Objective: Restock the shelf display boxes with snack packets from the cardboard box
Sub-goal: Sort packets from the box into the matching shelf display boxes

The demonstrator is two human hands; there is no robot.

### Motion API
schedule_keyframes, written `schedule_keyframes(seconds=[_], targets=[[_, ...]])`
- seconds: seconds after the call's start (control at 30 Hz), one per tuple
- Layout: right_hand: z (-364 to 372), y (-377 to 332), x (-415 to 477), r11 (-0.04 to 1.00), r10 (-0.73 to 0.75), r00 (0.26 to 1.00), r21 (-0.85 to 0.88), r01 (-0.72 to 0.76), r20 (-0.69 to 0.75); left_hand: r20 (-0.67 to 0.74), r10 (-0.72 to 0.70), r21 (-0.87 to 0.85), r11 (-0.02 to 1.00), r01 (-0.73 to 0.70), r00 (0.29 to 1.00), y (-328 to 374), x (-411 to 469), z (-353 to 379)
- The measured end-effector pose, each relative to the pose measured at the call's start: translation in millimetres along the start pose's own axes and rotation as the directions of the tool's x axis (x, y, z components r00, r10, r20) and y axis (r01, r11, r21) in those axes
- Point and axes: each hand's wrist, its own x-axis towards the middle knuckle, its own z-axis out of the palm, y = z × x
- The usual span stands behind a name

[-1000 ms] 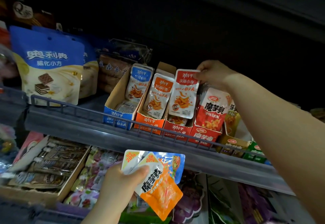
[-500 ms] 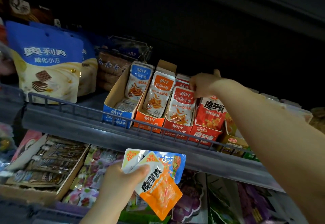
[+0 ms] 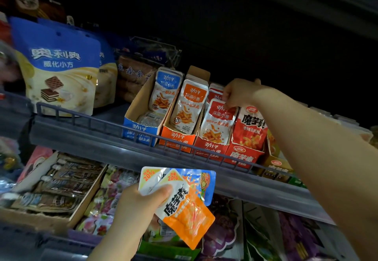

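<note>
Packets occupy both of your hands. Your right hand (image 3: pixel 239 93) reaches up to the upper shelf, its fingers curled down and pinching the top edge of a red packet (image 3: pixel 216 124). That packet stands nearly upright at the front of the red display box (image 3: pixel 208 151), with more red packets lined up behind it. To its left sits the orange display box (image 3: pixel 177 141), an orange-topped packet leaning at its front. Left again is the blue display box (image 3: pixel 138 132), where one blue-topped packet stands at the back and another lies flat on the floor of the box. On the right of your red box, touching it, is a red konjac box (image 3: pixel 243 157) with its own red packet upright inside. All four boxes sit behind the railed shelf lip (image 3: pixel 86 140).

Your left hand (image 3: pixel 133 207) is lower, in front of that lip, thumb clamped across a small fan of packets. An orange packet (image 3: pixel 190 219) is on top, tilted corner-down, with a blue packet (image 3: pixel 206 185) behind it and a white corner of one more at the left (how many in all, you cannot tell from here). Far left on the upper shelf stands a blue wafer bag (image 3: pixel 57 66). Below, on the lower shelf, an open carton (image 3: pixel 88 197) holds dark packets in rows.
</note>
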Motion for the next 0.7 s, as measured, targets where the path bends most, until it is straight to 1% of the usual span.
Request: schedule_keyframes(seconds=[0.03, 0.1, 0.17, 0.2, 0.33, 0.47, 0.57, 0.7], targets=[[-0.1, -0.8, 1.1, 1.0, -0.009, 1.0, 0.018, 0.01, -0.02, -0.002, 0.0, -0.01, 1.0, 0.0, 1.0, 0.1, 0.6, 0.0], [-1.1, -3.4, 4.6, 0.999, -0.031, 0.994, 0.013, 0.033, -0.108, -0.01, -0.005, -0.027, 1.0, 0.005, 1.0, -0.5, 2.3, -0.4], [-1.2, -6.6, 9.0, 0.998, -0.039, 0.978, -0.058, 0.027, -0.207, -0.02, -0.005, -0.04, 0.999, 0.004, 1.0, -0.9, 3.0, -0.3], [-0.2, -8.6, 10.9, 0.995, -0.036, 0.972, -0.099, 0.014, -0.234, -0.022, -0.005, -0.048, 0.999, 0.004, 1.0, -1.1, 3.0, -0.2], [9.5, -11.1, 16.8, 0.956, -0.015, 0.972, -0.287, -0.054, -0.236, -0.014, 0.006, -0.073, 0.997, -0.007, 1.0, -1.1, 2.0, -0.4], [14.8, -10.9, 14.9, 0.905, 0.004, 0.957, -0.406, -0.126, -0.289, -0.018, 0.026, -0.071, 0.997, -0.028, 0.999, 0.5, 1.5, -2.2], [14.5, -10.6, 11.4, 0.917, 0.0, 0.932, -0.372, -0.145, -0.363, -0.029, 0.03, -0.072, 0.997, -0.032, 0.999, 1.6, 1.1, -4.2], [4.3, -15.1, -0.8, 0.962, -0.061, 0.904, -0.267, -0.06, -0.423, -0.025, 0.032, -0.085, 0.996, -0.034, 0.999, 2.9, -1.2, -3.5]])
